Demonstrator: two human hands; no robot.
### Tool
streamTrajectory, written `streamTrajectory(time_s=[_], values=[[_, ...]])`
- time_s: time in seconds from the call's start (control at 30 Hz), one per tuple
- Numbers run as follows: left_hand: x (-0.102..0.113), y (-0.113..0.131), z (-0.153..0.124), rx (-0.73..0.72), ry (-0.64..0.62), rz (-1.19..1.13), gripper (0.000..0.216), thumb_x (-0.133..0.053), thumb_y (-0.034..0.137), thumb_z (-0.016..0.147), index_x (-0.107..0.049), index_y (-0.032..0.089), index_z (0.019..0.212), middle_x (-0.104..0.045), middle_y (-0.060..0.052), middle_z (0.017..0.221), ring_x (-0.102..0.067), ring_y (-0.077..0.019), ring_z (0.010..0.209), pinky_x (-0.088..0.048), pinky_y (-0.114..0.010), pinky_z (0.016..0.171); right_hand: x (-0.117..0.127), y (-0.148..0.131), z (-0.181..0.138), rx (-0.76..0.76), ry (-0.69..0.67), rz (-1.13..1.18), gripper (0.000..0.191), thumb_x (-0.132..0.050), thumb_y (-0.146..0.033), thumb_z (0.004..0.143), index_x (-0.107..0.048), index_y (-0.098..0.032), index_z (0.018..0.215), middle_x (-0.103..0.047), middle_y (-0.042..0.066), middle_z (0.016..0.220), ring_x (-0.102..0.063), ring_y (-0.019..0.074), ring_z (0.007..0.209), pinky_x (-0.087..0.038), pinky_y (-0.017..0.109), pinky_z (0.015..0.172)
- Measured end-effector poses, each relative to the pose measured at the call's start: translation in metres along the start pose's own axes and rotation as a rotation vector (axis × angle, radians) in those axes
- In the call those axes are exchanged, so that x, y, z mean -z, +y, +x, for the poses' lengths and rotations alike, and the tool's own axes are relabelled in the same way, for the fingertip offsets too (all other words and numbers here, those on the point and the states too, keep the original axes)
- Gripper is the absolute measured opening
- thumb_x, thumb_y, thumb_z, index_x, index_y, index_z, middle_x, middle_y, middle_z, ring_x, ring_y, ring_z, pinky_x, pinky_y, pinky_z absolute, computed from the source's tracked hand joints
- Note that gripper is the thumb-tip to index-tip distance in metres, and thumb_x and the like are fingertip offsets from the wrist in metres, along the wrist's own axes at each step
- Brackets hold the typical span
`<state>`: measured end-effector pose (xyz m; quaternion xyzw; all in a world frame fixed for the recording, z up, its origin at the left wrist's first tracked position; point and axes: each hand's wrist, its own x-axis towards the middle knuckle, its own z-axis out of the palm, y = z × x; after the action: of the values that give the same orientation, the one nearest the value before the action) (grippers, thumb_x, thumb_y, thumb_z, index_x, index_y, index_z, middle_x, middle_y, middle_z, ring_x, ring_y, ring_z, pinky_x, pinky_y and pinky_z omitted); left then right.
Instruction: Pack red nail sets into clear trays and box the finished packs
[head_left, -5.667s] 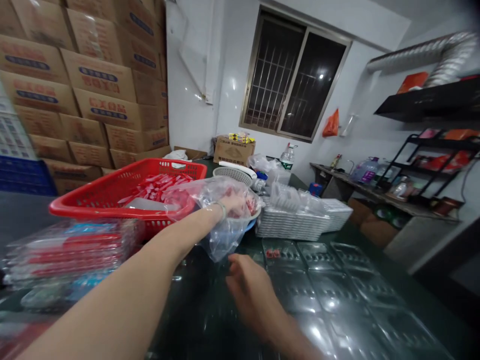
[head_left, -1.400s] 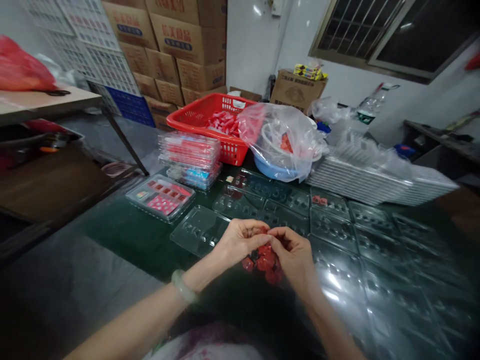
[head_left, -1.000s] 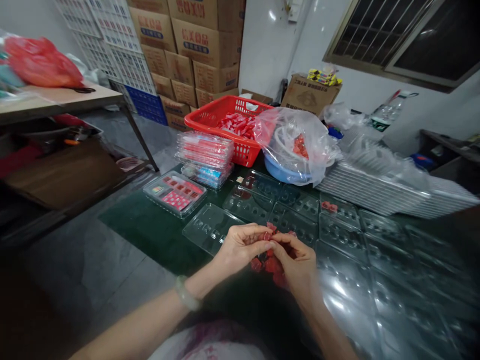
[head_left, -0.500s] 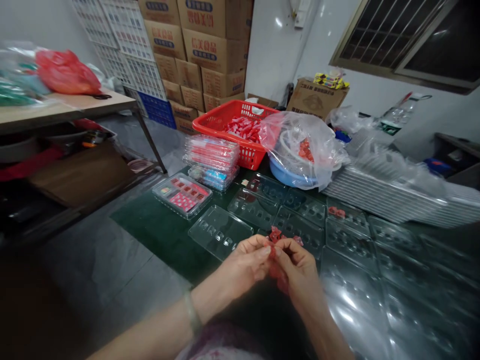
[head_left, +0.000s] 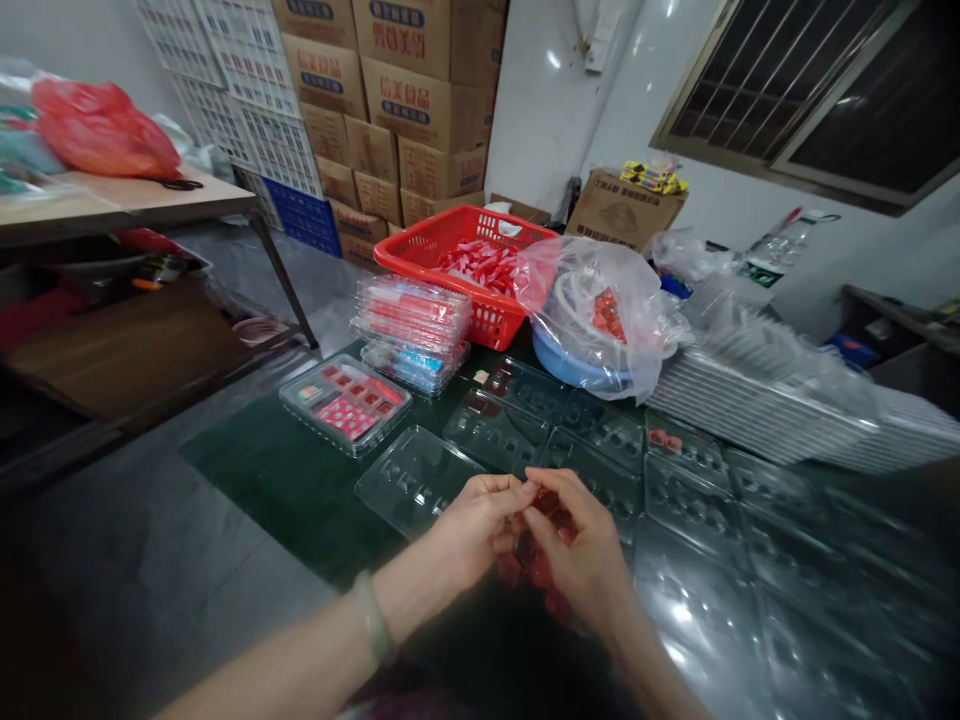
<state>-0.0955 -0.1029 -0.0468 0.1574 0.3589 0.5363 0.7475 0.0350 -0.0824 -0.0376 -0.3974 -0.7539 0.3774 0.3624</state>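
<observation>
My left hand and my right hand meet over the green table, thumbs and fingers closed together on small red translucent plastic pieces. Several of these pieces show below and between the hands; their exact shape is partly covered by my fingers. A clear plastic tray with moulded hollows lies just beyond my left hand. More clear trays cover the table to the right, one of them holding red pieces.
A filled clear box lies at the left, near stacked packs. Behind stand a red basket of red-wrapped items and a bag-covered blue basin. Stacked trays stand at right. A side table is at left.
My fingers have shifted on the red pieces, and more of the pieces now show below my hands. The view has swung slightly, so the table and trays sit a little lower and further left.
</observation>
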Motion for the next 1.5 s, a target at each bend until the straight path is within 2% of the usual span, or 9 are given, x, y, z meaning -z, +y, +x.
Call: streamTrajectory(time_s=[0.17,0.33,0.5,0.63,0.73,0.9,1.1,1.3,1.5], values=[[0.005,0.030,0.010,0.103,0.020,-0.231,0.009,-0.064,0.018,0.073,-0.062,0.010,0.073,-0.060,-0.003,0.063,-0.053,-0.0076,0.050,-0.032,-0.015,0.039,0.007,-0.005,0.040,0.077,-0.103,-0.022,0.019,-0.056,-0.022,0.080,-0.064,-0.024,0.097,-0.061,0.004,0.095,-0.058,0.0169,0.086,-0.048,0.028,0.072],[0.020,0.058,0.018,0.173,0.062,-0.239,0.010,-0.056,0.017,0.077,-0.061,0.009,0.073,-0.056,-0.003,0.061,-0.045,-0.0046,0.045,-0.023,-0.014,0.034,-0.001,0.003,0.080,0.112,-0.217,0.055,0.012,-0.061,-0.027,0.077,-0.067,-0.022,0.086,-0.061,0.002,0.080,-0.058,0.0138,0.073,-0.046,0.024,0.063],[0.034,0.073,0.022,0.134,0.039,-0.153,0.014,-0.057,0.020,0.074,-0.063,0.010,0.083,-0.056,-0.004,0.072,-0.043,-0.0049,0.048,-0.018,-0.015,0.035,-0.017,0.017,0.105,0.046,-0.179,0.036,0.017,-0.065,-0.035,0.072,-0.067,-0.019,0.076,-0.061,0.000,0.067,-0.053,0.0112,0.057,-0.042,0.022,0.052],[0.043,0.076,0.010,-0.024,0.139,-0.061,0.023,-0.064,0.019,0.069,-0.063,0.014,0.091,-0.054,-0.002,0.079,-0.045,-0.0051,0.052,-0.021,-0.016,0.040,-0.022,0.039,0.138,0.018,-0.014,-0.007,0.024,-0.064,-0.039,0.071,-0.066,-0.017,0.079,-0.062,0.001,0.065,-0.052,0.0111,0.052,-0.041,0.023,0.049],[0.048,0.068,-0.007,-0.110,0.172,-0.028,0.020,-0.063,0.020,0.070,-0.063,0.014,0.089,-0.053,-0.003,0.079,-0.045,-0.0055,0.054,-0.022,-0.018,0.042,-0.024,0.061,0.175,0.097,0.063,-0.167,0.029,-0.061,-0.040,0.073,-0.067,-0.014,0.085,-0.064,0.004,0.072,-0.054,0.0127,0.056,-0.042,0.025,0.052],[0.058,0.048,-0.030,-0.145,0.204,0.138,0.016,-0.060,0.025,0.074,-0.063,0.012,0.082,-0.047,0.000,0.059,-0.038,-0.0055,0.048,-0.019,-0.019,0.041,-0.038,0.083,0.219,0.100,0.023,-0.645,0.029,-0.056,-0.043,0.076,-0.067,-0.019,0.087,-0.066,0.004,0.079,-0.059,0.0153,0.068,-0.040,0.025,0.058],[0.075,0.041,-0.038,-0.225,0.265,0.280,0.019,-0.058,0.030,0.076,-0.062,0.012,0.081,-0.043,0.003,0.052,-0.032,-0.0056,0.046,-0.020,-0.019,0.041,-0.056,0.084,0.220,0.056,-0.066,-0.884,0.022,-0.058,-0.044,0.075,-0.068,-0.025,0.076,-0.066,0.002,0.076,-0.059,0.0165,0.069,-0.034,0.024,0.054],[0.077,0.040,-0.037,-0.233,0.300,0.397,0.022,-0.058,0.034,0.077,-0.061,0.014,0.085,-0.044,0.003,0.053,-0.034,-0.0060,0.046,-0.022,-0.019,0.040,-0.061,0.074,0.209,0.058,-0.117,-1.003,0.027,-0.050,-0.042,0.083,-0.066,-0.019,0.082,-0.064,0.010,0.090,-0.059,0.0211,0.085,-0.038,0.026,0.063],[0.051,0.046,-0.037,-0.378,0.246,0.768,0.019,-0.056,0.031,0.079,-0.060,0.016,0.090,-0.052,0.002,0.061,-0.042,-0.0079,0.051,-0.032,-0.020,0.047,-0.037,0.056,0.204,0.068,-0.082,-0.945,0.050,-0.051,-0.049,0.080,-0.051,-0.017,0.119,-0.066,0.009,0.091,-0.061,0.0222,0.084,-0.041,0.028,0.066]])
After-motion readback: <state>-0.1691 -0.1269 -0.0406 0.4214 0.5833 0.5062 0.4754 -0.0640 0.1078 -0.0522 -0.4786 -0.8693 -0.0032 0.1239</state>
